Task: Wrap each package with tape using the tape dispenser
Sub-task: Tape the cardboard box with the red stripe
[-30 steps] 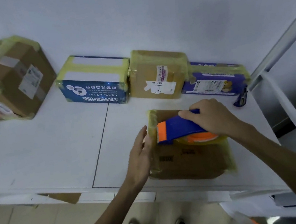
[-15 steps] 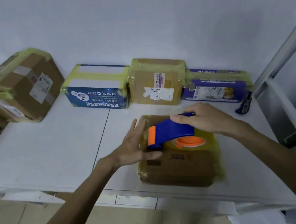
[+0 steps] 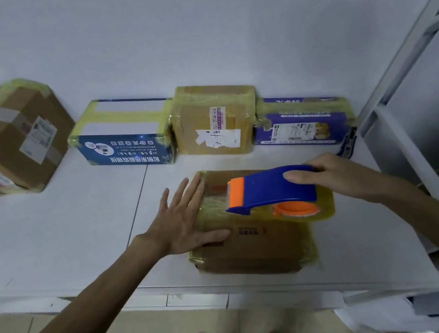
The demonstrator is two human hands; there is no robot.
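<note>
Brown cardboard under yellowish tape: the package [image 3: 254, 250] being worked on lies nearest, by the front edge of the white surface [image 3: 60, 237], just right of its seam. The left hand [image 3: 182, 227] is spread flat, palm and fingers pressing on the package's left end. The right hand [image 3: 340, 176] curls round the blue tape dispenser [image 3: 273, 189], whose orange nose sits over the package's top, with the roll towards the right side. Tape shows across the top and along the edges, so I'd judge this one well into its wrapping, but not finished while the dispenser is on it.

Further back, along the far edge against the wall, stand a blue printed box [image 3: 123, 149], a brown carton [image 3: 215, 126] with a white label, and a purple box [image 3: 303, 124], each banded in the same yellow tape. A larger carton [image 3: 16, 141] at the far left corner is banded too. Those look done. Every box is shut, so I cannot tell what any of them holds.
</note>
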